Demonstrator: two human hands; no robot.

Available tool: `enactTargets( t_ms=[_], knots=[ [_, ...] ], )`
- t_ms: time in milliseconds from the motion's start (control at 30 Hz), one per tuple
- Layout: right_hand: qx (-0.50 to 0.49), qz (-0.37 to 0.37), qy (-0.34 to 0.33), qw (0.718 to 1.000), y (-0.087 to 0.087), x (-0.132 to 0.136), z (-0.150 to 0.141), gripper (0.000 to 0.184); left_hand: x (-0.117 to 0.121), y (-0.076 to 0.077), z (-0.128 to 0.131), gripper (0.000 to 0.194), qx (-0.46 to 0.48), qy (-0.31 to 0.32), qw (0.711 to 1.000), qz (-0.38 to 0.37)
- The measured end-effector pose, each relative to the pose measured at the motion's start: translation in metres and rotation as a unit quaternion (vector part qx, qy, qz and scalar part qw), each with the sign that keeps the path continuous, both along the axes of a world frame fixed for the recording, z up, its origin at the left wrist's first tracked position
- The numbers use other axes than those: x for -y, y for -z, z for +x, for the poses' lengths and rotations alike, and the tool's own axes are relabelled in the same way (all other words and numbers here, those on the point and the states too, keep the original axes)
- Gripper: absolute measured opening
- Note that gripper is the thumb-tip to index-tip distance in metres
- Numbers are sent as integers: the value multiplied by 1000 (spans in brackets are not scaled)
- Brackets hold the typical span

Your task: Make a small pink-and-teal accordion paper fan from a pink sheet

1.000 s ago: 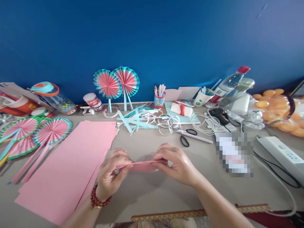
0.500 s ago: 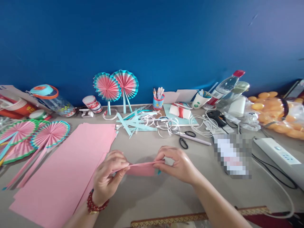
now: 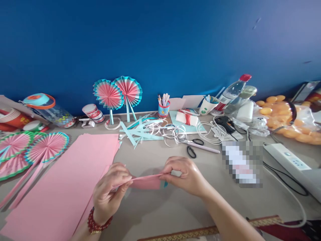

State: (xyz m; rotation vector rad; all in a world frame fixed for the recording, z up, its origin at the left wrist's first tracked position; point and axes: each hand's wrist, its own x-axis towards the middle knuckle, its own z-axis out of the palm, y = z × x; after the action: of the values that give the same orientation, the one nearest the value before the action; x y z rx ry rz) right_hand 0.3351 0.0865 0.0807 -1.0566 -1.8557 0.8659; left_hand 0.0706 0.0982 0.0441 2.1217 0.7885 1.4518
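A folded pink paper strip [image 3: 146,181] with a teal edge is stretched between both hands just above the grey table [image 3: 160,207]. My left hand [image 3: 109,192], with a red bead bracelet at the wrist, pinches the strip's left end. My right hand [image 3: 184,175] pinches its right end, fingers curled. A stack of pink paper sheets [image 3: 62,180] lies directly left of my left hand.
Finished pink-and-teal paper fans [image 3: 32,149] lie at left; two more fans [image 3: 117,93] stand against the blue wall. Paper strips and white loops [image 3: 150,129], scissors [image 3: 197,147], a pen cup [image 3: 163,107], bottles [image 3: 232,92], a power strip [image 3: 288,159] and bagged oranges [image 3: 286,117] fill the back and right.
Both hands, still gripping the pink strip, sit slightly lower and further left in view. The whole scene has slid left as my head turned.
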Motion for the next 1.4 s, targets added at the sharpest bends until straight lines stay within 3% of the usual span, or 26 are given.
enactTargets(
  t_ms=[100, 300, 467, 600, 700, 767, 833, 967, 1100, 1267, 1400],
  knots=[
    [-3, 20, 9, 1000, 2, -2, 0, 25, 0, 2, 0, 27, 0, -5, 1000, -4],
    [-5, -40, 11, 999, 2, -4, 5, 23, -3, 4, -3, 18, 36, -46, 998, -20],
    [-27, 31, -5, 999, 2, -5, 8, 24, -5, 5, -5, 14, 49, -54, 997, -33],
    [-42, 27, -23, 998, 6, -10, 12, 22, -8, 5, -8, 6, 36, -44, 992, -117],
    [-9, 6, 11, 1000, 11, -15, 18, 23, -13, 6, -11, 13, -9, -67, 976, -206],
    [40, 17, 37, 998, 15, -19, 22, 21, -16, 7, -11, 13, -32, -79, 973, -214],
    [99, 54, 60, 992, 18, -22, 23, 15, -20, 8, -9, 11, -47, -72, 980, -179],
    [182, 172, 51, 967, 18, -22, 16, 30, -21, 8, -4, 10, -65, -66, 993, -69],
    [243, 273, 26, 931, 14, -16, 5, 13, -15, -1, -5, 15, -118, -77, 990, 14],
    [316, 339, 51, 885, 26, 4, -1, 17, 7, -8, -13, 16, -307, -97, 941, 105],
    [354, 359, 24, 863, 51, 23, -3, 17, 27, 6, -14, 19, -403, -81, 903, 124]
  ],
)
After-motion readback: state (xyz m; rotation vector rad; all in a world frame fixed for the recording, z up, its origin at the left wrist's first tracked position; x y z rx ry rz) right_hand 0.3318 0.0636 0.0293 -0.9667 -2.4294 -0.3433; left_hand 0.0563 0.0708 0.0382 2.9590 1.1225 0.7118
